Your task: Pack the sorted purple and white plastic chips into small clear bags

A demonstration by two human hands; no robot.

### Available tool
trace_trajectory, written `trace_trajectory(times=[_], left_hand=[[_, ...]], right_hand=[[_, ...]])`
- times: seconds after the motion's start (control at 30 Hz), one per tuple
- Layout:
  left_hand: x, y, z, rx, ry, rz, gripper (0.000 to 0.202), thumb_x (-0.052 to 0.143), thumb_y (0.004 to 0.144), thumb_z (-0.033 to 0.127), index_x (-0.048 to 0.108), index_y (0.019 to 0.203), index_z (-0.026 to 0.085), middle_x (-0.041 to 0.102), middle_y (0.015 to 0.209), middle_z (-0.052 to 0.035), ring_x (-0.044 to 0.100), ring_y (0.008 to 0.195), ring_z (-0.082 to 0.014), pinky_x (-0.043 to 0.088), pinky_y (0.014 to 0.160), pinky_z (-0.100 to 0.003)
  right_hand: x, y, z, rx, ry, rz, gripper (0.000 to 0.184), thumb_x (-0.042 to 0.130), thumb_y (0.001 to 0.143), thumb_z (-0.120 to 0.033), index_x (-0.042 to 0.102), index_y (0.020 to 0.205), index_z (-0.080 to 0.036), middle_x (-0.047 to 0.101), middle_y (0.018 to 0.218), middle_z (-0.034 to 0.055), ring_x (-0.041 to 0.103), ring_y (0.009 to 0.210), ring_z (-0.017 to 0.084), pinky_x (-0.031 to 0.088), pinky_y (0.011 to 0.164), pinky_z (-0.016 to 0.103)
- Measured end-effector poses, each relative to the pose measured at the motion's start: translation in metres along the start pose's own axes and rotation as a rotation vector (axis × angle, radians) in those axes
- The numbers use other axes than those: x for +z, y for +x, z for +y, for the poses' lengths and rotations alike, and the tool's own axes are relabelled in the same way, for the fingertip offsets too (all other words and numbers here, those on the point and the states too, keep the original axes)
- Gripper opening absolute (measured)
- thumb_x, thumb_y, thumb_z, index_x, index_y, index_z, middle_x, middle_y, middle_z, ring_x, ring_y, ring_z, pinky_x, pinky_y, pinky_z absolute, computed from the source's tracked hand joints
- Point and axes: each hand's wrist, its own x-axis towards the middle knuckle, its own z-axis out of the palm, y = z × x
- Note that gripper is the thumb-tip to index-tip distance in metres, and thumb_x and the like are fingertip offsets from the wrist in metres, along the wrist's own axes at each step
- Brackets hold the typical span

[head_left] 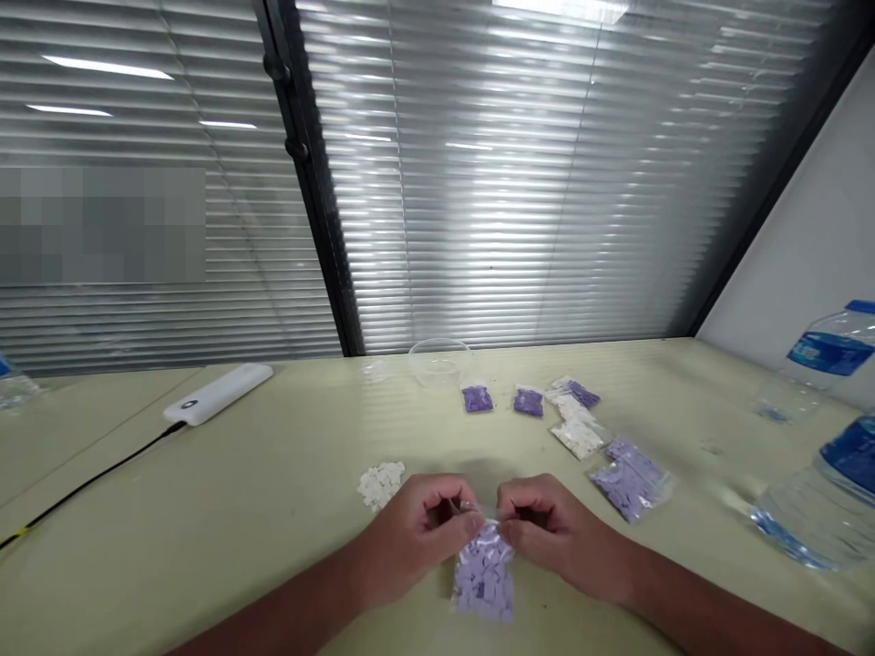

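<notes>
Purple bits point(485, 579) fill a clear bag point(455, 597) at the bottom middle, lying long toward the person just below the hands; the left hand point(414, 544) and right hand point(555, 538) both pinch its top edge

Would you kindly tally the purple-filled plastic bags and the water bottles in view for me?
Purple-filled plastic bags: 5, including one pinched by the left hand and right hand
Water bottles: 3
Total: 8
</notes>
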Motion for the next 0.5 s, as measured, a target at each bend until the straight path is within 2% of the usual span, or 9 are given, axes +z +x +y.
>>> trace_trajectory(times=[0.17, 0.23, 0.33, 0.5], left_hand=[[0.0004, 0.0009, -0.0009, 0.018, 0.111, -0.030, 0.022, 0.064, 0.083, 0.035, 0.062, 0.072, 0.016, 0.045, 0.059, 0.0086, 0.037, 0.056, 0.0006, 0.024, 0.053, -0.014], [0.0008, 0.0007, -0.0005, 0.023, 0.119, -0.047, 0.022, 0.064, 0.083, 0.036, 0.062, 0.073, 0.016, 0.047, 0.060, 0.0081, 0.038, 0.057, 0.0003, 0.025, 0.054, -0.014], [0.0024, -0.0007, 0.0004, 0.025, 0.132, -0.069, 0.025, 0.066, 0.083, 0.040, 0.062, 0.075, 0.017, 0.047, 0.062, 0.0083, 0.038, 0.057, 0.0003, 0.025, 0.053, -0.014], [0.0040, -0.0018, -0.0003, 0.038, 0.161, -0.078, 0.017, 0.066, 0.082, 0.030, 0.063, 0.072, 0.016, 0.050, 0.062, 0.0081, 0.040, 0.057, 0.0006, 0.026, 0.053, -0.014]], right_hand=[[0.0024, -0.0012, -0.0037, -0.062, -0.181, 0.028, 0.021, 0.061, 0.086, -0.018, 0.050, 0.068, -0.016, 0.041, 0.066, -0.0022, 0.040, 0.066, 0.011, 0.028, 0.060, 0.025], [0.0038, -0.0009, -0.0064, -0.091, -0.240, 0.030, 0.019, 0.061, 0.085, -0.016, 0.051, 0.069, -0.016, 0.045, 0.066, -0.0013, 0.044, 0.068, 0.013, 0.031, 0.062, 0.025], [0.0059, -0.0001, -0.0080, -0.122, -0.259, 0.019, 0.017, 0.059, 0.085, -0.013, 0.051, 0.070, -0.017, 0.047, 0.064, -0.0018, 0.045, 0.069, 0.013, 0.034, 0.065, 0.026], [0.0071, 0.0000, -0.0030, -0.146, -0.281, 0.015, 0.018, 0.060, 0.083, -0.011, 0.051, 0.068, -0.017, 0.048, 0.063, -0.0030, 0.045, 0.068, 0.012, 0.035, 0.070, 0.027]])
